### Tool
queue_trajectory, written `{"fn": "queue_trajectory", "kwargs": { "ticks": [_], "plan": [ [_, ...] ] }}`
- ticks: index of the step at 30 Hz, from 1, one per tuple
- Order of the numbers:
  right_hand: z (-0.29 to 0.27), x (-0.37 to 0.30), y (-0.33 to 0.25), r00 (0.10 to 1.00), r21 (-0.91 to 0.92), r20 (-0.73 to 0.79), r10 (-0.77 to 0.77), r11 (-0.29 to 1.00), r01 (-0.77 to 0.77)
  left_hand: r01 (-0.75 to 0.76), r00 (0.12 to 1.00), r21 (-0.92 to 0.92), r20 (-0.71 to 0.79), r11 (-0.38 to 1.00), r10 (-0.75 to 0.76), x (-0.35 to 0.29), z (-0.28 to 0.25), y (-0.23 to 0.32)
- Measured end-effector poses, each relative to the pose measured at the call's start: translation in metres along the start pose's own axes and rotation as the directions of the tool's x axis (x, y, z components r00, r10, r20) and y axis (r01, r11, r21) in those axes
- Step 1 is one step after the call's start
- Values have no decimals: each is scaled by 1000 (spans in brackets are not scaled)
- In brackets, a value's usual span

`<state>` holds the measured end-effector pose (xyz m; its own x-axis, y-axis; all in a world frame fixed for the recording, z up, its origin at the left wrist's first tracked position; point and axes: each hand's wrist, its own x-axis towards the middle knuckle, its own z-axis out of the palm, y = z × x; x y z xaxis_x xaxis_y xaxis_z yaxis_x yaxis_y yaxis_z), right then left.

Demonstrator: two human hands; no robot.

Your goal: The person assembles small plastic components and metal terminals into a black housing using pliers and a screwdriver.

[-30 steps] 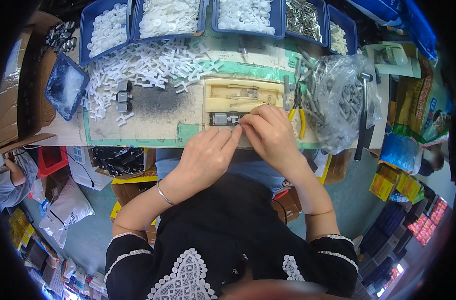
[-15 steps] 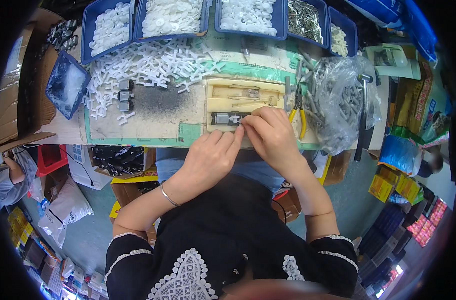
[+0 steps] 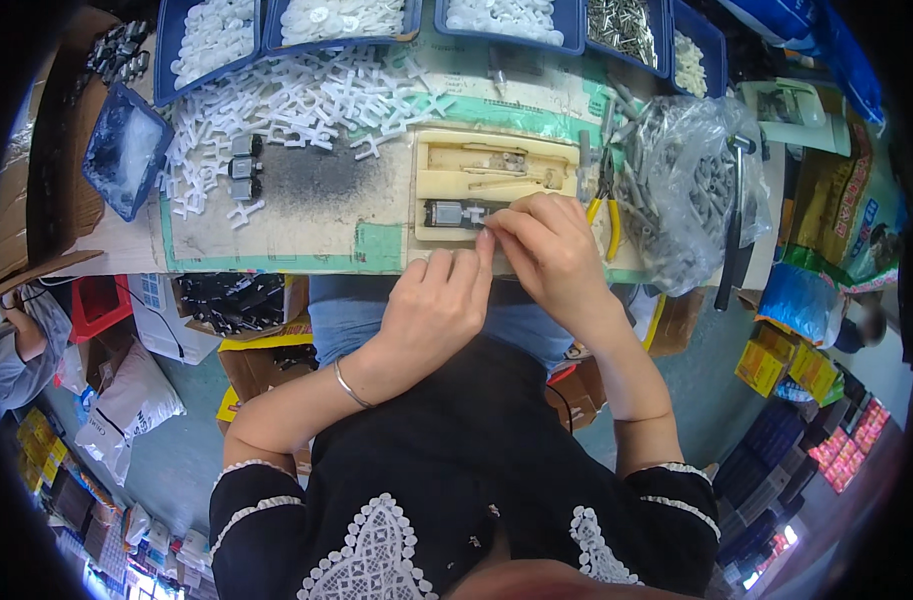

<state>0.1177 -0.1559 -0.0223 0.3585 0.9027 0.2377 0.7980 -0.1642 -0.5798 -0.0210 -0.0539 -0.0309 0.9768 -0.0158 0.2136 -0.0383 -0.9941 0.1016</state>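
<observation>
A small black and grey mechanical assembly [image 3: 454, 213] with white parts lies in the lower slot of a cream moulded fixture [image 3: 446, 184]. My right hand [image 3: 548, 245] pinches at its right end; the fingers hide what is between them. From the near side, my left hand [image 3: 438, 305] reaches up with the index finger stretched to the same spot. Its other fingers are curled, and its thumb is hidden. The two hands' fingertips meet at the assembly's right end. The fixture's upper slots hold slim metal-like pieces.
White forked plastic pieces [image 3: 306, 105] are heaped at the back left, beside two dark grey blocks [image 3: 244, 178]. Blue bins [image 3: 431, 45] of small parts line the back. Yellow-handled pliers [image 3: 613, 230], a bag of grey tubes [image 3: 681, 200] and a hammer [image 3: 733, 225] lie right.
The view has shifted so the bench sits slightly higher. Both hands stay at the assembly's right end, with only slight finger movement; more of its grey and white top shows.
</observation>
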Motion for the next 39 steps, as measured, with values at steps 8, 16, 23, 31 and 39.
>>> {"fn": "queue_trajectory", "kwargs": {
  "ticks": [8,16,23,31,39],
  "plan": [
    [1,-2,0,1000,-21,-7,30,999,-30,49,998,39,-34,998,-48,3,12,8],
    [2,-3,0,997,-42,17,75,996,-75,20,997,-133,-71,991,-30,-3,18,-6],
    [-1,0,-7,990,-135,81,113,986,-102,-33,995,-218,-94,975,12,-7,23,-17],
    [-6,3,-1,990,-115,118,81,991,-67,-42,994,-292,-109,955,10,-7,25,-19],
    [-49,23,23,975,-24,-206,80,996,-87,-129,974,-360,-222,924,49,-4,6,-39]
  ]
}}
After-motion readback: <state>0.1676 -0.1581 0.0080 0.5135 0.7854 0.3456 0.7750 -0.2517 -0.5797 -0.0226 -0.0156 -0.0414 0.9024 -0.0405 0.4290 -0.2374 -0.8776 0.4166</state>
